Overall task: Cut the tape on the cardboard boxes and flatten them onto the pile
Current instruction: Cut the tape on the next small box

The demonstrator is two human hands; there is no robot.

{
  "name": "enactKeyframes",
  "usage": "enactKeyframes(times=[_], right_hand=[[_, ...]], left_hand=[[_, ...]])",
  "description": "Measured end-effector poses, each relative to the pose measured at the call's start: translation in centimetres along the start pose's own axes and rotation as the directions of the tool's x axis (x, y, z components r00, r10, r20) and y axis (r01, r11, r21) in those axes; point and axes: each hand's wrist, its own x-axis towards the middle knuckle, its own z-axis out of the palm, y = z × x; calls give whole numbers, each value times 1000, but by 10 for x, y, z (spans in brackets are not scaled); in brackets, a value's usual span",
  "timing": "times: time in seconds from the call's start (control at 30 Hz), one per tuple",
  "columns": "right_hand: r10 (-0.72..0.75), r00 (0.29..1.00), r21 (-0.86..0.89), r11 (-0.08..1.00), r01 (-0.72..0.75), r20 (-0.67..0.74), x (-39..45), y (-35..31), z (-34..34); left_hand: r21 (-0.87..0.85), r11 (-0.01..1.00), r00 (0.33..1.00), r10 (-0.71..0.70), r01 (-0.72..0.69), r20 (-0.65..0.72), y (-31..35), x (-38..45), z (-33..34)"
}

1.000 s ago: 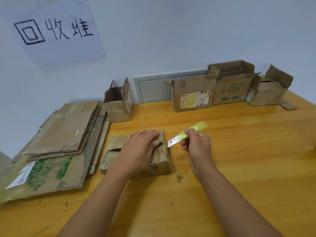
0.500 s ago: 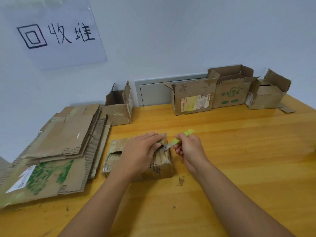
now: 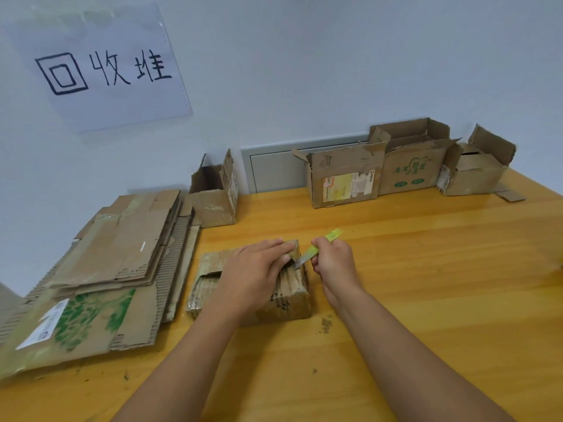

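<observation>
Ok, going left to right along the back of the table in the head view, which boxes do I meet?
Small open box → box with the yellow label → green-printed box → open-flap box.

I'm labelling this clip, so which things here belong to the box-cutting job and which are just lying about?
In the job: taped box, left hand holding it down, right hand gripping the green cutter, flattened pile, open boxes waiting.

Lying about: wall sign, cardboard scrap, wall panel.
</observation>
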Motion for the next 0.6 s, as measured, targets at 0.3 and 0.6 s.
enactKeyframes(times=[0.3, 0.6], right_hand=[[15, 1000, 63, 998, -15, 13, 8, -4, 8], [43, 999, 173, 984, -41, -7, 26, -15, 13]], left_hand=[[20, 1000, 1000, -6, 6, -16, -1, 0, 1], [1, 1000, 997, -27, 28, -67, -2, 0, 5]])
